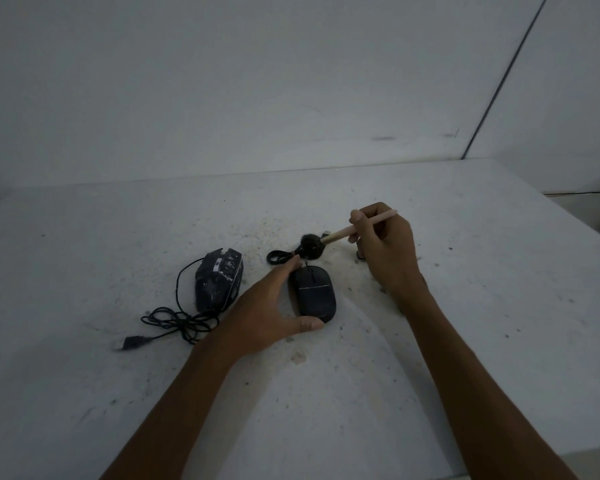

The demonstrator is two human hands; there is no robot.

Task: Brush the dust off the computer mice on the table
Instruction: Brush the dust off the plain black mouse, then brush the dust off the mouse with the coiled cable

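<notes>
The left hand (267,306) steadies the oval mouse (314,292) mid-counter (465,306) between thumb and fingers. The right hand (385,247) pinches the brush (343,233), bristles just beyond the mouse's far end. Light strokes rightward, away from the second mouse (219,278) at left, should work best.

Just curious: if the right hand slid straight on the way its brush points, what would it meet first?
The right hand, with its brush, would probably meet the coiled cable first, though height is unclear.
</notes>
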